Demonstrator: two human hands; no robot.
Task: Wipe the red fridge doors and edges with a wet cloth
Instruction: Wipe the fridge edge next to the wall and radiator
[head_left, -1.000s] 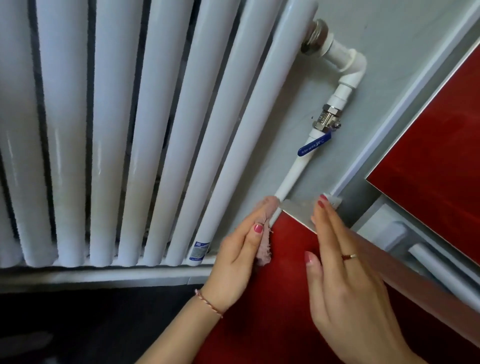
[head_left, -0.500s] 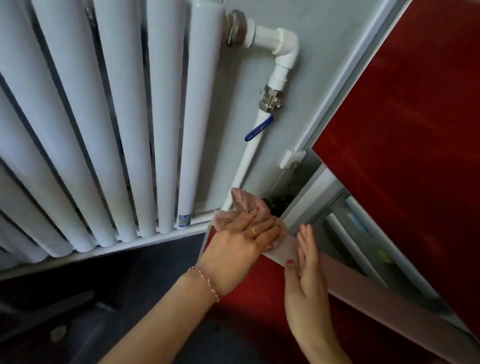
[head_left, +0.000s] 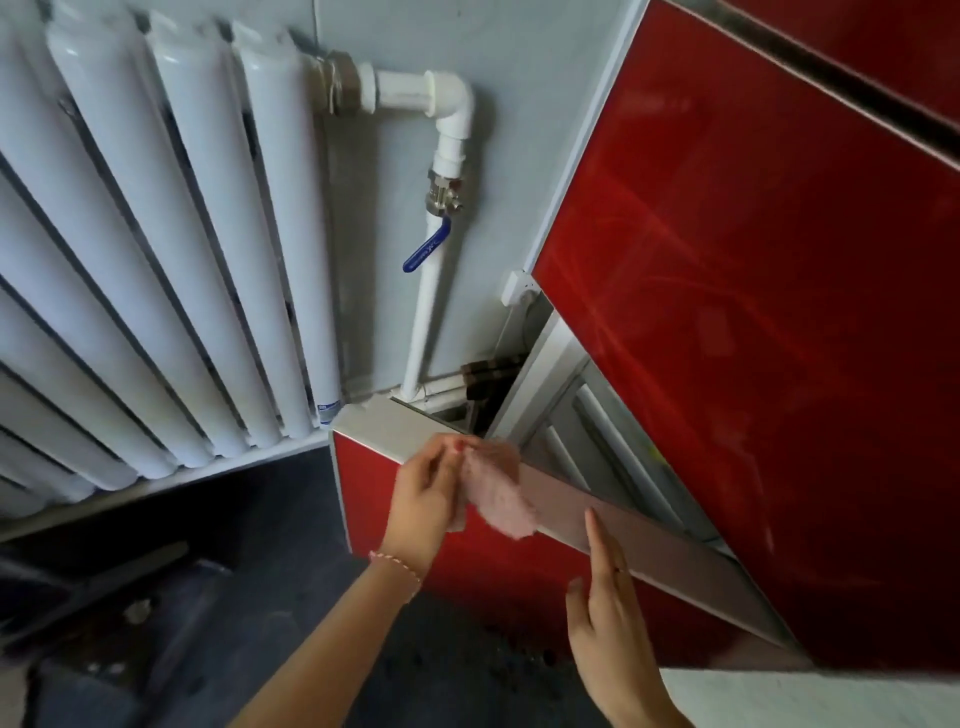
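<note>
The left hand (head_left: 423, 493) reaches up from the lower middle, fingers curled to pinch a pink cloth (head_left: 498, 493) against the top edge of the lower red door (head_left: 467, 561). The right hand (head_left: 613, 623) rises from the bottom right with fingers straight and together, its fingertips touching that same edge. The edge's long axis runs from upper left down to lower right, and the cloth lies across it near the left corner.

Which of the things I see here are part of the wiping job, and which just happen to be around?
Part of the job:
- pink cloth, held by the left hand
- lower red door, its pale top edge under the cloth
- right hand, fingers straight on that edge
- upper red door

Just around:
- white radiator
- white pipe with blue valve handle
- dark floor
</note>
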